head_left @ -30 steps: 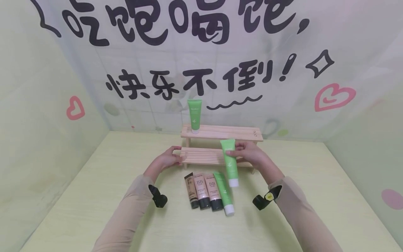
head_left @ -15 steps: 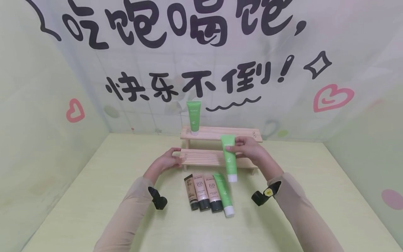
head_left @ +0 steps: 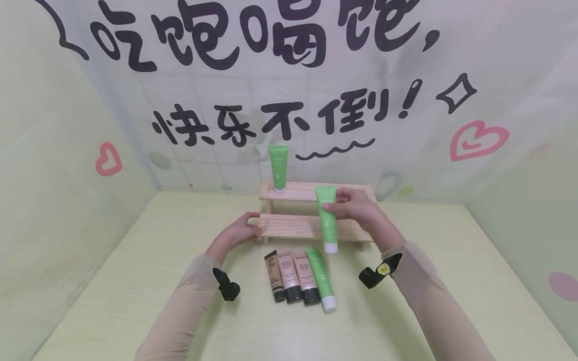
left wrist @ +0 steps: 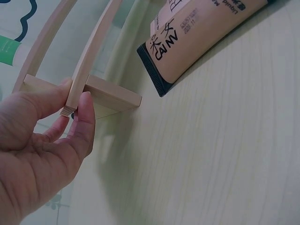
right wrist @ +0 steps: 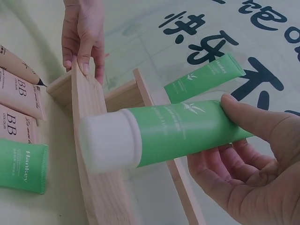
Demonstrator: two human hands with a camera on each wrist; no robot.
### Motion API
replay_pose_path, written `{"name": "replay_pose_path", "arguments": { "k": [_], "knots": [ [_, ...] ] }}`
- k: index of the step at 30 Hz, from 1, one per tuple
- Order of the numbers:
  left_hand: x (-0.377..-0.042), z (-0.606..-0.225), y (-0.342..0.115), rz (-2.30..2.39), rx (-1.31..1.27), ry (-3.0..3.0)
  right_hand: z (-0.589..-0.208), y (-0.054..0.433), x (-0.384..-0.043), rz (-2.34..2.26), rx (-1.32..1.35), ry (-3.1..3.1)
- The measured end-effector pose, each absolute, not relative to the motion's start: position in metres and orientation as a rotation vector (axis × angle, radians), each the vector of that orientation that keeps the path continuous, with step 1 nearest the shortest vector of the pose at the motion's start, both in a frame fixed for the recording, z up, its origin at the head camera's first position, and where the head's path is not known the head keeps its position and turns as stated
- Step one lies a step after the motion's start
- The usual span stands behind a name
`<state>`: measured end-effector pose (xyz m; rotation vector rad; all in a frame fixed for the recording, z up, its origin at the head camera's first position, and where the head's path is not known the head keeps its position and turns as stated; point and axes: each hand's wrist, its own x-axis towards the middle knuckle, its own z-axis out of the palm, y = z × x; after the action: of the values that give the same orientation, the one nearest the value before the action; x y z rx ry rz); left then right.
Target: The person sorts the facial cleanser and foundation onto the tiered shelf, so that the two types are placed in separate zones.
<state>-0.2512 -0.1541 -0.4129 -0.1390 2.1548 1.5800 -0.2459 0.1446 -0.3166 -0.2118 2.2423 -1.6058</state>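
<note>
My right hand (head_left: pixel 358 208) holds a green tube (head_left: pixel 328 218), white cap down, in front of the wooden two-step stand (head_left: pixel 293 226). The right wrist view shows the thumb on one side of this tube (right wrist: pixel 178 129) and curled fingers on the other. With thumb and fingers, my left hand (head_left: pixel 241 229) pinches the left end of the stand's lower shelf; in the left wrist view the thumb lies on the shelf end (left wrist: pixel 82 79) and fingertips sit under it. Another green tube (head_left: pixel 278 168) stands upright on its cap at the left of the upper shelf.
In front of the stand, a brown tube (head_left: pixel 274 276), two pink BB tubes (head_left: pixel 289 273) and a green tube (head_left: pixel 322 281) lie side by side on the pale wooden table (head_left: pixel 135 281). A printed wall sheet (head_left: pixel 217 165) rises close behind the stand.
My right hand has lifted the green tube a little upward and back, toward the upper shelf. The left hand stays at the lower shelf's end.
</note>
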Motion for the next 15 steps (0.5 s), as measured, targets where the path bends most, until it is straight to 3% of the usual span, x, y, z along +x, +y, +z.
{"name": "replay_pose_path", "arguments": {
  "k": [15],
  "knots": [
    [-0.252,-0.416,-0.155,1.577,-0.145,2.153,-0.299,0.142,-0.253,-1.636,-0.176,2.232]
  ]
}}
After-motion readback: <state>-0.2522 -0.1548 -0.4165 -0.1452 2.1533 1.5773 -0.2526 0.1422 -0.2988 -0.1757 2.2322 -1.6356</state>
